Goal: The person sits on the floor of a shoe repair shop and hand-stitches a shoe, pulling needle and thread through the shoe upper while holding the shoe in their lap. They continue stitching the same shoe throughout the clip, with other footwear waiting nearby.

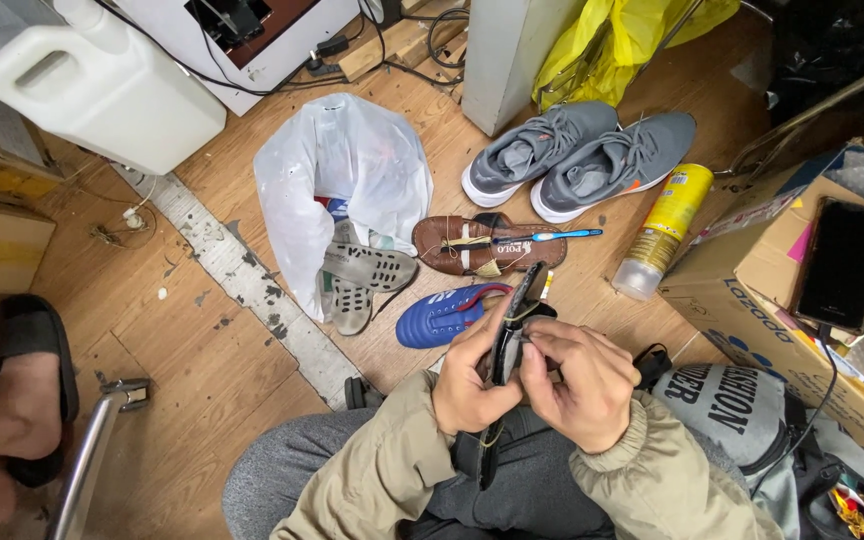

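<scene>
Both my hands hold a black shoe (519,318) on edge above my lap. My left hand (470,380) grips its side from the left. My right hand (580,382) pinches it from the right, fingers closed on the sole edge. A pale thread runs along the shoe and hangs down over my lap. Just beyond lie a blue shoe (440,315), a brown sandal (472,244) with a blue toothbrush (550,237) across it, and a pair of grey insoles (360,278).
A pair of grey sneakers (577,155), a yellow spray can (664,228) and a white plastic bag (337,175) lie on the wooden floor. A cardboard box (752,290) with a black phone (842,262) stands right. A white jug (92,85) is upper left. Another person's sandalled foot (22,385) rests left.
</scene>
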